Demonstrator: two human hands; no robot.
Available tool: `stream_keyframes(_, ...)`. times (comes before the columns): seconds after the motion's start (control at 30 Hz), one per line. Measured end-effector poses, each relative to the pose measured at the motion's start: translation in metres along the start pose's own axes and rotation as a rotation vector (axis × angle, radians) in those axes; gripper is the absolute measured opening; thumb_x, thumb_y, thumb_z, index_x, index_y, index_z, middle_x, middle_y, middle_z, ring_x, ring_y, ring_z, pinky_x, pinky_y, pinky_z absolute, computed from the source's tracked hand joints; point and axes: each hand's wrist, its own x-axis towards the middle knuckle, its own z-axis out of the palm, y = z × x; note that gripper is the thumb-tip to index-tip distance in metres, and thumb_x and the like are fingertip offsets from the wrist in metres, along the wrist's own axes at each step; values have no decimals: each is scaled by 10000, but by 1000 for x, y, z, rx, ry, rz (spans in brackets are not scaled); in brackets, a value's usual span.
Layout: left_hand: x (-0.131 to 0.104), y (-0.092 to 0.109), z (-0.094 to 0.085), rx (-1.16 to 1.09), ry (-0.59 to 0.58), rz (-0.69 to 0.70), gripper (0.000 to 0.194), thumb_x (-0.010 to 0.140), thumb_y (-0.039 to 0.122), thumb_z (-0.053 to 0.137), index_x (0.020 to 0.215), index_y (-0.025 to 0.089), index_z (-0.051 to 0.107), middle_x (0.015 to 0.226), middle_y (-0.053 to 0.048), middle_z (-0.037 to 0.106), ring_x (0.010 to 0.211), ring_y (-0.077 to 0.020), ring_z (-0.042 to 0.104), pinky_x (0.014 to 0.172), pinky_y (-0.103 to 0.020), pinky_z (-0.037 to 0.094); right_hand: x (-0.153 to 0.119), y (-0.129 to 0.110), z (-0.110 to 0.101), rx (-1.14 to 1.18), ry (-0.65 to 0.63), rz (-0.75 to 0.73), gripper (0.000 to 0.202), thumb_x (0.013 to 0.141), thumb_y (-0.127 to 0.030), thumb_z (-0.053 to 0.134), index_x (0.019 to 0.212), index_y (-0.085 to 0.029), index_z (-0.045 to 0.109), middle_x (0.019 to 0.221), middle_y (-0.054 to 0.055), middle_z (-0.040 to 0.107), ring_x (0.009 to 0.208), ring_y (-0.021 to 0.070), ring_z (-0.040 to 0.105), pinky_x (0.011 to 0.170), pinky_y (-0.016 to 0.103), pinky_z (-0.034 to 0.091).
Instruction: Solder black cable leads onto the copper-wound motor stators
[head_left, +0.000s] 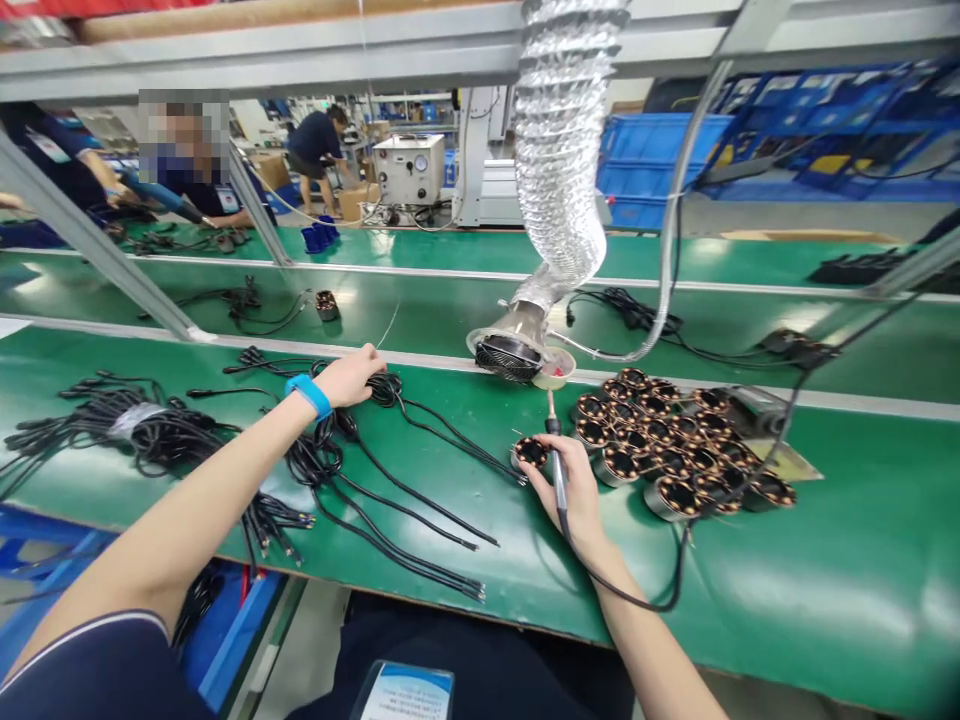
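My right hand (574,485) is closed around a soldering iron (559,475), tip pointing up and away from me. The same hand's thumb and fingers hold a round motor stator (531,453) with copper windings. My left hand (349,378), with a blue wristband (309,396), is over coiled black cables (315,455). Its fingers are pinched together, and a thin pale wire (388,326) rises from the fingertips; their exact grip is partly hidden. Loose cable ends (480,590) reach toward the stator and the front edge.
Several stators (675,497) cluster on the green bench (862,560) at right. A fume duct (562,150) hangs above a fan (508,357) and a small round dish (555,370). A tied cable bundle (135,420) lies left. Other people work beyond the bench.
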Motion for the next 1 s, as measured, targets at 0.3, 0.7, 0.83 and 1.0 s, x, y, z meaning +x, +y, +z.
stream_keyframes(0.3,0,159,35,-620,-71,294,371,1001,264,360,920,181,712,910,-61,625,880,-177,606,859,-292,476,-1,1,-1,-19,27,48,357,863,-276,670,1193,-257,536,1100,72,565,1026,239,589,925,435,514)
stream_keyframes(0.7,3,194,68,-721,126,275,219,942,330,572,891,199,741,876,-51,701,831,-185,632,787,-288,472,-2,1,-5,-2,26,72,381,853,-236,674,1203,-265,527,1128,68,557,1070,237,573,968,431,494)
stream_keyframes(0.83,-2,181,57,-1115,146,52,275,867,376,657,1031,168,732,832,-52,709,727,-163,628,704,-272,494,-4,-3,-4,46,-39,61,416,827,-229,709,1202,-274,536,1123,63,566,1058,237,592,952,420,509)
stream_keyframes(1.0,-1,181,65,-1363,112,-23,286,799,390,699,917,132,730,724,-42,674,641,-142,597,635,-259,478,-7,-19,-2,129,-111,64,517,789,-272,763,1250,-283,528,1188,67,578,1112,246,602,995,424,501)
